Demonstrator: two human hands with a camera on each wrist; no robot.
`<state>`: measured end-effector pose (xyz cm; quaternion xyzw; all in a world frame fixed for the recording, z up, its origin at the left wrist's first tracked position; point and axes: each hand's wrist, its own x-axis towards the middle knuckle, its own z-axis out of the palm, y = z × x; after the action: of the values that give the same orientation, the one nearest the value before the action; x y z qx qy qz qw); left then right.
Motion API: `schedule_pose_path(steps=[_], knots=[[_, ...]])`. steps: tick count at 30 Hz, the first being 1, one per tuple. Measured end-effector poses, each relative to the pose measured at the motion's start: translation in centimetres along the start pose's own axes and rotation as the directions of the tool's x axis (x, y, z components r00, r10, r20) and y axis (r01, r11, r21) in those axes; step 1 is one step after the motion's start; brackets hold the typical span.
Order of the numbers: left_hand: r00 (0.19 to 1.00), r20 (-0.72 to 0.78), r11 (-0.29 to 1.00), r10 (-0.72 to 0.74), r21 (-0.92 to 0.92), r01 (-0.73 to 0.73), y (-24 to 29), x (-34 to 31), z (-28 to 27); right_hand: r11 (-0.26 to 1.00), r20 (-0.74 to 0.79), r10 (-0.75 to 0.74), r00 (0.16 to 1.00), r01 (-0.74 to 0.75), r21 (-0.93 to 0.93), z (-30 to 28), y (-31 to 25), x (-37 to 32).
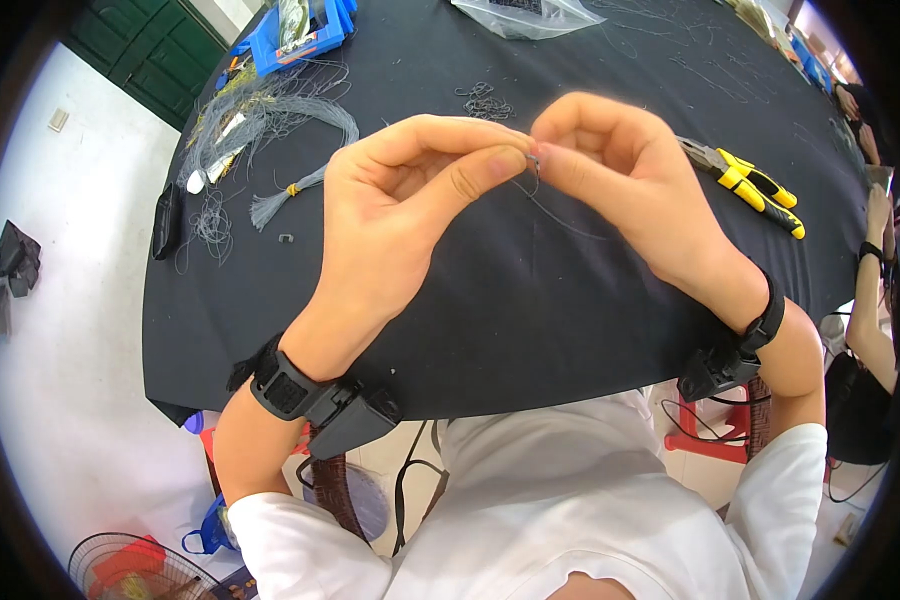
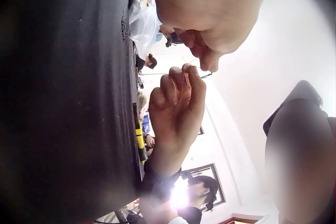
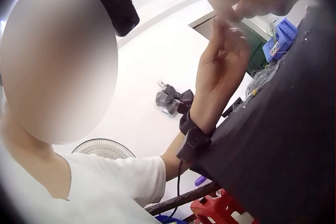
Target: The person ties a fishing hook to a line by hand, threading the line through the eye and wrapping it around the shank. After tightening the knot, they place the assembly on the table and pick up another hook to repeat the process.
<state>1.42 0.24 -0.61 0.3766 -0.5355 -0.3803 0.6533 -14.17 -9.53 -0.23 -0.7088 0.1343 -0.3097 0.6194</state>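
Observation:
Both hands meet above the black table, fingertips nearly touching. My left hand (image 1: 395, 205) pinches a small dark metal piece (image 1: 535, 160) between thumb and index finger. From the other side my right hand (image 1: 635, 185) pinches at the same spot, its other fingers curled. A thin grey line (image 1: 565, 222) hangs from there and curves to the right under my right palm. In the left wrist view the small piece (image 2: 207, 75) shows as a short dark stick between the fingertips of my right hand (image 2: 176, 108) and my left hand (image 2: 210, 14).
On the black table (image 1: 530, 330), a bundle of grey lines (image 1: 310, 110) lies at the left near a blue tray (image 1: 300, 45). Yellow-black pliers (image 1: 755, 188) lie right of my right hand. Small dark rings (image 1: 485, 103) and a clear bag (image 1: 530, 15) are farther back.

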Motion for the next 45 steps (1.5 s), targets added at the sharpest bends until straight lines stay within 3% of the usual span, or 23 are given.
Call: schedule_pose_path(steps=[4, 5, 11, 20, 26, 29, 33, 39, 42, 45], knots=[[0.998, -0.052, 0.999, 0.038, 0.038, -0.037, 0.1, 0.0, 0.2, 0.973, -0.101, -0.151, 0.983, 0.13, -0.192, -0.4, -0.2, 0.2], [0.998, -0.046, 0.999, 0.039, 0.038, -0.037, 0.1, 0.0, 0.2, 0.97, -0.071, -0.059, 0.996, 0.041, -0.238, -0.7, -1.0, 0.0], [1.0, 0.009, 1.0, 0.009, 0.018, -0.01, 0.3, -0.1, 0.4, 0.94, -0.107, -0.19, 0.976, 0.15, -0.306, -0.6, -1.6, -0.2], [0.999, 0.028, 1.0, 0.018, 0.009, -0.019, 0.3, -0.1, 0.6, 0.9, -0.093, -0.257, 0.962, 0.204, -0.386, -0.6, -2.0, -0.4], [0.999, -0.01, 0.996, 0.043, 0.076, -0.042, 0.6, 0.1, 0.0, 0.943, -0.01, -0.016, 1.0, 0.012, -0.332, -0.7, -1.7, -0.3], [0.999, -0.007, 0.997, 0.046, 0.068, -0.046, 0.4, 0.2, -0.1, 0.995, 0.002, 0.064, 0.998, -0.063, -0.082, 0.1, -0.7, -0.2], [1.0, -0.006, 1.0, 0.005, 0.025, -0.005, -0.1, 0.1, 0.1, 0.949, 0.17, 0.295, 0.94, -0.309, 0.061, 0.2, -1.8, -0.3], [0.999, 0.006, 0.997, -0.054, -0.045, 0.055, -0.2, 0.2, 0.1, 0.936, 0.201, 0.338, 0.92, -0.35, 0.029, 0.3, -0.9, -0.2], [0.992, -0.127, 1.0, -0.019, -0.027, 0.015, -0.3, 0.5, 0.0, 0.944, 0.279, 0.303, 0.911, -0.328, 0.045, 0.0, 0.0, 0.0], [0.983, -0.185, 1.0, 0.003, 0.005, -0.002, 0.1, 1.0, -0.8, 0.971, 0.218, 0.235, 0.947, -0.219, -0.097, -0.1, 0.1, 0.0]])
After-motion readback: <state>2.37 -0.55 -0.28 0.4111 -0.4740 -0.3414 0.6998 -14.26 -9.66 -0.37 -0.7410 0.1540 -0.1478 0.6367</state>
